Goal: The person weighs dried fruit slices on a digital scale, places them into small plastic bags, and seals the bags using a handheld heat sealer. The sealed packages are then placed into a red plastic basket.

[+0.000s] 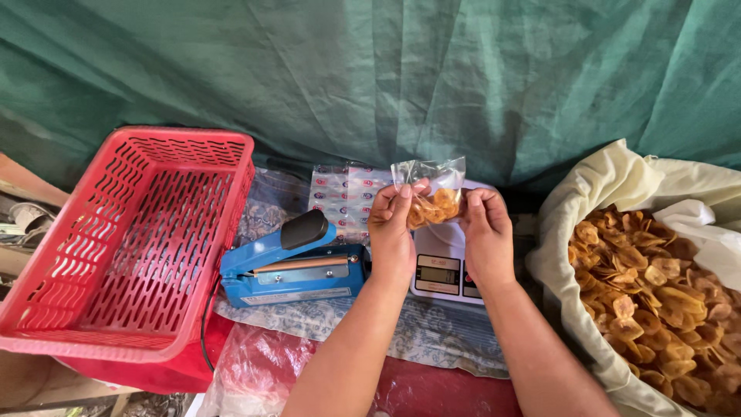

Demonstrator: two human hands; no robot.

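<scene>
I have my left hand (391, 224) and right hand (485, 228) raised above the white scale (444, 266), fingers of both pinching the small clear bag of chips (436, 197) by its sides. To do this well I keep the open top flat and level, beside the blue sealer (297, 266).

left hand (391, 224): bare, no rings | right hand (485, 228): bare | forearms: uncovered, no sleeves in view
</scene>
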